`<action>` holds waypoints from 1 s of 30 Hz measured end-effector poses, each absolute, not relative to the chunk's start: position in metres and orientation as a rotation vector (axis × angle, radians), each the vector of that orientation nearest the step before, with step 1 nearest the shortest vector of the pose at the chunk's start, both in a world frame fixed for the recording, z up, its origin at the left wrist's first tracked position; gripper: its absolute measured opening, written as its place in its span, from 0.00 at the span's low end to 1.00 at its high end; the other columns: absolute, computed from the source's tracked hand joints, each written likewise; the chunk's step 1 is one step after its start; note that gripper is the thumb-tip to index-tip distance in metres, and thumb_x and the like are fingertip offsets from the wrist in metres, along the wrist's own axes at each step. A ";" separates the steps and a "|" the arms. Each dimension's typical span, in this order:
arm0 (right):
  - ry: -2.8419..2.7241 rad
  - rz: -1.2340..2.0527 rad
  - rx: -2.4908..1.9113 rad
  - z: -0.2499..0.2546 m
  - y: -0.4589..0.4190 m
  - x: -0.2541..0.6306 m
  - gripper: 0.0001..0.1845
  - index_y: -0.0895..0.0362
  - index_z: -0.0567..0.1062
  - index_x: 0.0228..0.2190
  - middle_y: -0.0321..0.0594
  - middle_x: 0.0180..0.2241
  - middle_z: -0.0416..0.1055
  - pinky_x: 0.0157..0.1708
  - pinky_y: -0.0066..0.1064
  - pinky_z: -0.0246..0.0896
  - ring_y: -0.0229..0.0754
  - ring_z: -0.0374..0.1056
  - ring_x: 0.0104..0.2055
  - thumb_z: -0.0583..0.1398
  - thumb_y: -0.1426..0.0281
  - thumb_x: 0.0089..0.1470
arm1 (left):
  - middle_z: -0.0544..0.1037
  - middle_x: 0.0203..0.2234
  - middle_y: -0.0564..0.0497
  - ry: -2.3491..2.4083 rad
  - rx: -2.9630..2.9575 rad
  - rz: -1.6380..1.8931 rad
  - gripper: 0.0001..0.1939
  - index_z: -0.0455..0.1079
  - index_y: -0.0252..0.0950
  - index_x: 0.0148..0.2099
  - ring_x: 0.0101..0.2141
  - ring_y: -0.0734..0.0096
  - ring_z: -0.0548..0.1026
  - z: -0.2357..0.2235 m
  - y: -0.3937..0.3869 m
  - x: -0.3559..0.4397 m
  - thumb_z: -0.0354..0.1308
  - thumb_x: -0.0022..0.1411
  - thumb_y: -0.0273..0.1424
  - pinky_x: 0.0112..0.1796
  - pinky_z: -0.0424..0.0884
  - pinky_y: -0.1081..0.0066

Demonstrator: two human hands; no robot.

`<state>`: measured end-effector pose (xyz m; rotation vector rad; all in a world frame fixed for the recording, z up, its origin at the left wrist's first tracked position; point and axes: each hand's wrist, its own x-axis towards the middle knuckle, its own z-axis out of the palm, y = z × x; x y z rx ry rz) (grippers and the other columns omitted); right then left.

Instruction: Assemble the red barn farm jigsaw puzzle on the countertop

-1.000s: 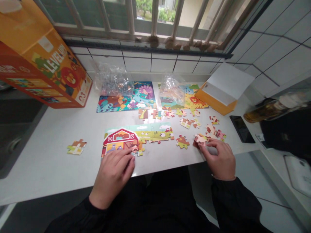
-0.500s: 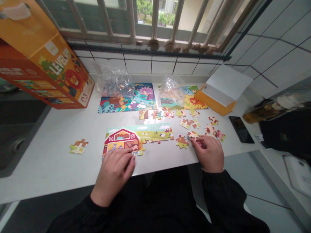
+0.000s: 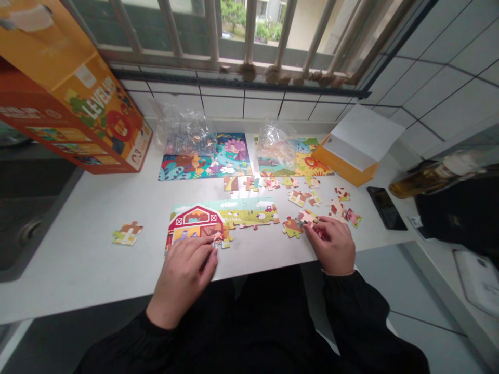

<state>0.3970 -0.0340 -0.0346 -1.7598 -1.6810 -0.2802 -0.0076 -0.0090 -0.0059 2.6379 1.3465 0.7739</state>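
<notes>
While the left hand (image 3: 184, 275) rests on the barn puzzle (image 3: 198, 221), thumb and fingers apart, right hand (image 3: 332, 243) pinches 1 pink-and-brown piece (image 3: 307, 217).

Metal bars (image 3: 250, 36) across the window; greenery (image 3: 234, 13) outside. White tiles (image 3: 222, 106) below. Upright orange carton (image 3: 97, 122), printed "LEVEL UP!", at far left of tabletop (image 3: 81, 249). Dark phone (image 3: 386, 209) lies flat at right. Beyond it: bottle (image 3: 413, 183) of amber liquid, near a black item (image 3: 460, 195), identity unclear. White object (image 3: 473, 275) at right edge.
</notes>
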 end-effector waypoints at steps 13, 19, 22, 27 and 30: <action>-1.668 -0.226 -1.746 -0.034 -0.036 0.397 0.19 0.51 0.76 0.27 0.42 0.38 0.79 0.51 0.44 0.67 0.51 0.77 0.47 0.71 0.55 0.64 | 0.84 0.52 0.45 1.348 2.627 0.784 0.02 0.74 0.40 0.48 0.52 0.50 0.80 -0.004 -0.010 -0.007 0.61 0.75 0.29 0.55 0.73 0.47; -1.676 -0.236 -1.788 -0.035 -0.035 0.399 0.19 0.52 0.77 0.27 0.43 0.38 0.78 0.49 0.43 0.67 0.51 0.75 0.45 0.72 0.55 0.63 | 0.84 0.52 0.44 1.354 2.611 0.766 0.02 0.75 0.40 0.47 0.52 0.51 0.80 -0.004 -0.010 -0.007 0.61 0.74 0.28 0.54 0.74 0.48; -1.680 -0.246 -1.806 -0.036 -0.035 0.399 0.19 0.52 0.76 0.27 0.43 0.37 0.77 0.48 0.43 0.66 0.51 0.74 0.44 0.72 0.54 0.62 | 0.84 0.52 0.45 1.343 2.600 0.781 0.03 0.75 0.40 0.47 0.52 0.51 0.80 -0.005 -0.010 -0.007 0.61 0.73 0.28 0.54 0.74 0.48; -1.673 -0.272 -1.775 -0.035 -0.036 0.397 0.20 0.52 0.75 0.27 0.42 0.38 0.77 0.48 0.42 0.66 0.50 0.74 0.44 0.72 0.54 0.62 | 0.84 0.52 0.45 1.324 2.590 0.803 0.03 0.73 0.40 0.48 0.52 0.52 0.80 -0.005 -0.010 -0.006 0.62 0.73 0.27 0.54 0.74 0.49; -1.679 -0.287 -1.756 -0.033 -0.036 0.396 0.20 0.52 0.74 0.26 0.42 0.38 0.77 0.48 0.42 0.65 0.50 0.74 0.44 0.72 0.55 0.63 | 0.84 0.52 0.45 1.318 2.591 0.810 0.03 0.73 0.40 0.47 0.52 0.52 0.80 -0.004 -0.010 -0.006 0.62 0.73 0.27 0.54 0.74 0.49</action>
